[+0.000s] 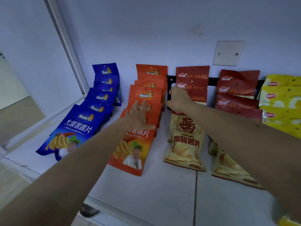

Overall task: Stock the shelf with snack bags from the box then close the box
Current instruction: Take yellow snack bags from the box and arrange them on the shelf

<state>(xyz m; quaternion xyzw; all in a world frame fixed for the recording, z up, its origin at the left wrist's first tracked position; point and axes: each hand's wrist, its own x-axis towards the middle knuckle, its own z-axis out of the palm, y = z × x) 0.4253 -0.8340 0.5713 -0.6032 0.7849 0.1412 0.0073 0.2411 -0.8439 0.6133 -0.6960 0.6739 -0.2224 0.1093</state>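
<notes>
Rows of snack bags lean on a white shelf: blue bags at left, orange bags beside them, red-and-cream bags in the middle, a second red-and-cream row, yellow bags at right. My left hand lies flat with fingers spread on the front orange bags. My right hand is curled at the left edge of the middle red row, fingers toward the bags behind. Whether it grips a bag is hidden. No box is in view.
A black rail runs along the wall behind the red rows. A white wall plate sits above it. A white frame post bounds the shelf at left. A seam crosses the shelf front.
</notes>
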